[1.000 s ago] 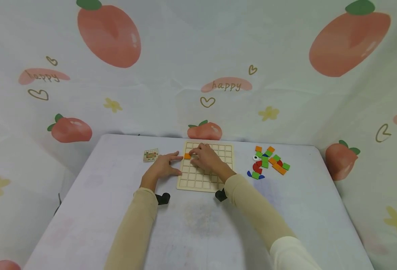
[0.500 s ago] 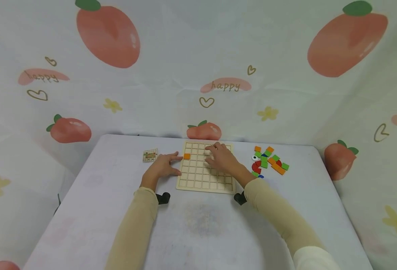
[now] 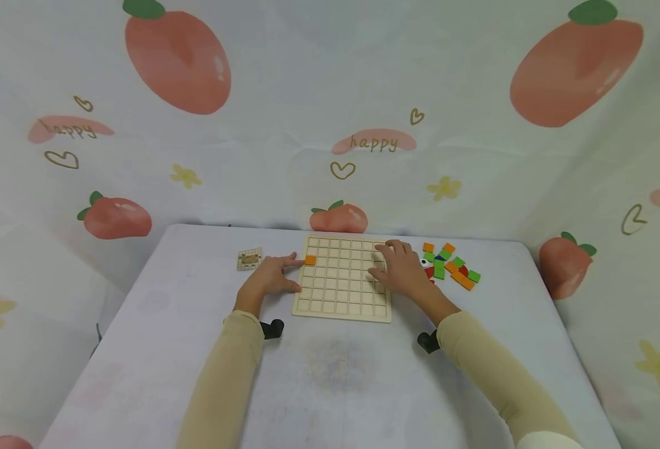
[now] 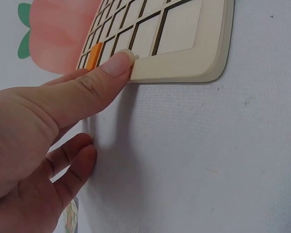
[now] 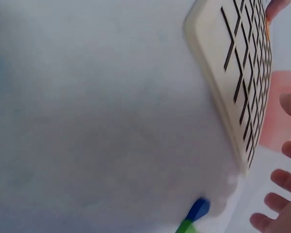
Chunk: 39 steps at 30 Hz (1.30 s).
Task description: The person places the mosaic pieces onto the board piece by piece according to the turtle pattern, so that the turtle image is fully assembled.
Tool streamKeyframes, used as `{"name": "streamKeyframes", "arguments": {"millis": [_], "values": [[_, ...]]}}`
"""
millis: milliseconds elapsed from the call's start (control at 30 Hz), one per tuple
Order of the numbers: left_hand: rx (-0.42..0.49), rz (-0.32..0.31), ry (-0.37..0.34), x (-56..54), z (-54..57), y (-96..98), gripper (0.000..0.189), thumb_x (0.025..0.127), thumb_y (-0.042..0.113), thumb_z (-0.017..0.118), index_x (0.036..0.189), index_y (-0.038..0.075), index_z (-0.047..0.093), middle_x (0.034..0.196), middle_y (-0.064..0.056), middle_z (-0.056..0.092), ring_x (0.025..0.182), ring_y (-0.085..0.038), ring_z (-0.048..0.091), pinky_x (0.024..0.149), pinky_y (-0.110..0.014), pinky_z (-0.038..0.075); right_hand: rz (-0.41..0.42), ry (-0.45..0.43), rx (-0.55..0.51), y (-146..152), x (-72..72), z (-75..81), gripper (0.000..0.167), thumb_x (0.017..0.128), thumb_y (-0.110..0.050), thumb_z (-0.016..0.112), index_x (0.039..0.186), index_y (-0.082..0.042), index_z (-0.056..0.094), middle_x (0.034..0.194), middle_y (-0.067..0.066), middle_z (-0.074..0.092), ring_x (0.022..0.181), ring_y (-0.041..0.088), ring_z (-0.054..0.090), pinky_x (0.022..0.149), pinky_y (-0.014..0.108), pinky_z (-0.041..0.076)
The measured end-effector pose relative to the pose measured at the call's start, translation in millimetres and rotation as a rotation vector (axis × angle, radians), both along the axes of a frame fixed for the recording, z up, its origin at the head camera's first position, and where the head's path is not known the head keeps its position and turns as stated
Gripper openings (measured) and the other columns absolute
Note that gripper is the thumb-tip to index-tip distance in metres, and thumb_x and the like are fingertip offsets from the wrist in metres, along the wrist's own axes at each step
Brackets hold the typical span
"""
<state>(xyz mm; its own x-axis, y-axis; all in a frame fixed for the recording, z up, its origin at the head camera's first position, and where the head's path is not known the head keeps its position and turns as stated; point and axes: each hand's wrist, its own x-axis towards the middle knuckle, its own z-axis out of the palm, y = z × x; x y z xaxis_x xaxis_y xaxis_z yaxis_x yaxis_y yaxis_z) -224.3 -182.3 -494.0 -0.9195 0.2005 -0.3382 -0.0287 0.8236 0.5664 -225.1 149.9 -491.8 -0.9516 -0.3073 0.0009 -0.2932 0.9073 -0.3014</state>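
Fingers (image 3: 291, 257) of the left hand (image 3: 268, 278), parted, touch a pale wooden gridded board (image 3: 336, 292) mid-frame, orange tile (image 3: 310, 260) at its upper left; the right hand (image 3: 402, 268), loosely spread, holds nothing.

Small staged tabletop booth, wider room type can't tell: white fruit-print fabric backdrop (image 3: 273, 118) lettered "happy" behind and at both sides, white cloth-covered table (image 3: 335, 386) close against it
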Motion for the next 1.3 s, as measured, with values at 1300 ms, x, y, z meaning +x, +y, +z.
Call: {"name": "streamKeyframes", "arguments": {"millis": [1300], "values": [[-0.075, -0.027, 0.066, 2.0, -3.0, -3.1, 0.076, 0.076, 0.039, 0.088, 0.146, 0.030, 0.057, 0.165, 0.010, 0.035, 0.116, -0.026, 0.040, 0.107, -0.047, 0.041, -0.235, 0.116, -0.213, 103, 11.6, -36.0, 0.043, 0.096, -0.033, 0.069, 0.125, -0.001, 0.063, 0.144, 0.029, 0.048, 0.136, 0.054, 0.039, 0.110, 0.072, 0.034]]}}
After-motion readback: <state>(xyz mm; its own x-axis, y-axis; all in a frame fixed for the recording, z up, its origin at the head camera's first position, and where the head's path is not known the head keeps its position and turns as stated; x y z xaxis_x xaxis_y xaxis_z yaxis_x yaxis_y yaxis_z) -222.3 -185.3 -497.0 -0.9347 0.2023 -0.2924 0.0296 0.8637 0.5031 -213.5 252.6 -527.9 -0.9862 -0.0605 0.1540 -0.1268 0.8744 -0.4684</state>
